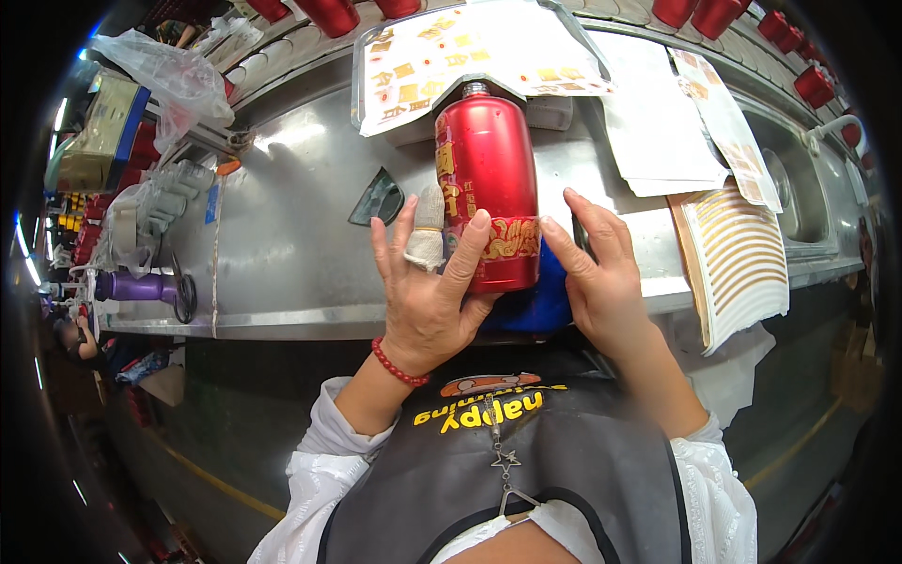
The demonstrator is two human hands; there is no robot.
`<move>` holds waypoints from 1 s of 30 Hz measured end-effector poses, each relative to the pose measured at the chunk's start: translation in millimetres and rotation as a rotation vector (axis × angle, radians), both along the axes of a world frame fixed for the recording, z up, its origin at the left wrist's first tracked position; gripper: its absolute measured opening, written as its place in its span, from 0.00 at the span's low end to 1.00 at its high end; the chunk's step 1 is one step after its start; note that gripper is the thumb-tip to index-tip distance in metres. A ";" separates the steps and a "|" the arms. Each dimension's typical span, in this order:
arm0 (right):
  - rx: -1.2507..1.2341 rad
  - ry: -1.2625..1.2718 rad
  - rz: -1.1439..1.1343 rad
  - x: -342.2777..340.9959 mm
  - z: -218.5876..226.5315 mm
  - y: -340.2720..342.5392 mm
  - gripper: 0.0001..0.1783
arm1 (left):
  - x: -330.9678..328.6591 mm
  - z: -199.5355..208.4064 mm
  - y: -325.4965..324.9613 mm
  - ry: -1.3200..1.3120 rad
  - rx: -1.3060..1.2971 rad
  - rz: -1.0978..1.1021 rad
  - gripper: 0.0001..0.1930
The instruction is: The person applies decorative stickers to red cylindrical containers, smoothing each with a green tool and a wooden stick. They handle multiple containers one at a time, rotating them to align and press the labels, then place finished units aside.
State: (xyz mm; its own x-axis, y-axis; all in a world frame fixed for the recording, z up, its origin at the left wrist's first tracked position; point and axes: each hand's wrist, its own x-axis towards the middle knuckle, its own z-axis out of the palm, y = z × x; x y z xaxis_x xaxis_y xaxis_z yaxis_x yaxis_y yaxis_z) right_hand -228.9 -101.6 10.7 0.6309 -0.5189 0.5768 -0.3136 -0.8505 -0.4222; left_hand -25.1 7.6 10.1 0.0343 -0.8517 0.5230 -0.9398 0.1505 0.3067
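A tray [357, 99] holds printed sheets [489, 47]; the bottle's contents are hidden. Glossy red with gold patterning, the bottle [498, 160] lies neck-away between both hands. The left hand's [423, 305] spread thumb overlaps its lower part; the right hand's [606, 282] fingers, apart, sit beside it, contact unclear.

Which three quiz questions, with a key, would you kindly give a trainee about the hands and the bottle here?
1. Multiple choice: what is between the left hand and the right hand? A. A green bowl; B. A red metallic bottle; C. A glass jug.
2. True or false: every finger of both hands is bare.
3. Short answer: which ornament circles the left wrist?

Key: 1. B. 2. False; one finger of the left hand wears a pale cloth wrap. 3. A red beaded bracelet.
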 end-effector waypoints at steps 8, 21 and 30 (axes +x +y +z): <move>0.028 -0.001 0.041 7.6 -7.8 5.3 0.38 | 1.9 -3.4 1.0 -0.021 0.001 -0.009 0.40; 0.665 -0.313 -0.099 29.6 7.9 -18.0 0.12 | 3.7 -13.4 2.0 0.099 -0.023 -0.003 0.46; 0.894 -0.503 -0.087 15.3 -8.7 -8.0 0.11 | 4.8 -6.9 3.6 -0.104 -0.116 -0.043 0.37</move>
State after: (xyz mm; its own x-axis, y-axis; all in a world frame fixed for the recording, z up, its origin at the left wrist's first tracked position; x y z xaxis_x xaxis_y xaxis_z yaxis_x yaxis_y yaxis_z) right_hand -213.6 -109.6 1.9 0.3625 -0.9208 0.1442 0.0287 -0.1436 -0.9892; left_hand -20.3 11.2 3.2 -0.0601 -0.7851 0.6164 -0.9576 0.2197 0.1864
